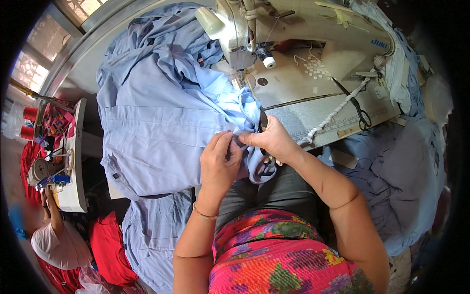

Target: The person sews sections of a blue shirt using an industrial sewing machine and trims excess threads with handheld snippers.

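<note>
With left fingers (223, 141) and right fingers (254, 140), grasping a light-blue garment (161, 127) at its bunched edge, probably to hold folds together; resting the bulk leftward over the table (303, 117) beside the sewing machine (313, 19), presumably to bear its weight

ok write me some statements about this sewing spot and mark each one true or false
1. The left hand and right hand both grip the blue garment. True.
2. The twisted white cord lies to the left of both hands. False: the twisted white cord lies to their right.
3. Small pale discs lie in a cluster on the sewing machine's bed. True.
4. The thread spools at the far left are green. False: the spools are red.
5. Another person, in a pale top, is at the left side of the view. True.
</note>
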`<state>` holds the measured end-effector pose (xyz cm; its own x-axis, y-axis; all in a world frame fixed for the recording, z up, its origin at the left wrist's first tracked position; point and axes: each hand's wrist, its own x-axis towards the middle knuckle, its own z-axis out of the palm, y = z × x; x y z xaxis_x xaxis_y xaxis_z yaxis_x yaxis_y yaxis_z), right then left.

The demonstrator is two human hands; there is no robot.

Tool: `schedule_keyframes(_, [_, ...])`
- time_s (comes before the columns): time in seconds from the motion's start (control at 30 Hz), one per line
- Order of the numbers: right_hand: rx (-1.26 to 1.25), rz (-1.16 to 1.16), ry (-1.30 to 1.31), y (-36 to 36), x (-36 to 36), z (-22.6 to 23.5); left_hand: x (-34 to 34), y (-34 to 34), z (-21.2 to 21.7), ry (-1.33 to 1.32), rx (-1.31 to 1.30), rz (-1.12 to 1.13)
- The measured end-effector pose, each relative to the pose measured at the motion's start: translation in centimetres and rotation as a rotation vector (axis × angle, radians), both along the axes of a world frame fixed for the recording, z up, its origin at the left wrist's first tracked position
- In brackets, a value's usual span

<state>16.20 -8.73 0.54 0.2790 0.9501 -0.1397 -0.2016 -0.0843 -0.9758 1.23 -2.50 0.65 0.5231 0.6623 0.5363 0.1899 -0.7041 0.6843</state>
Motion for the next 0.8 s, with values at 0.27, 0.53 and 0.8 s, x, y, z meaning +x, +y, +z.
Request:
schedule_keyframes(0.27, [0.076, -0.006, 0.032, 0.2, -0.1, 0.3, -0.7, 1.1, 0.0, 0.020, -0.474, -0.125])
schedule_keyframes(0.53, [0.106, 0.038, 0.034, 0.4, -0.1, 0.4, -0.5, 1.3, 1.4, 0.057, -0.269, -0.152])
schedule_keyframes(0.8, [0.111, 0.114, 0.083, 0.2, 0.5, 0.8, -0.6, 2.1, 1.2, -0.040, -0.425, -0.285])
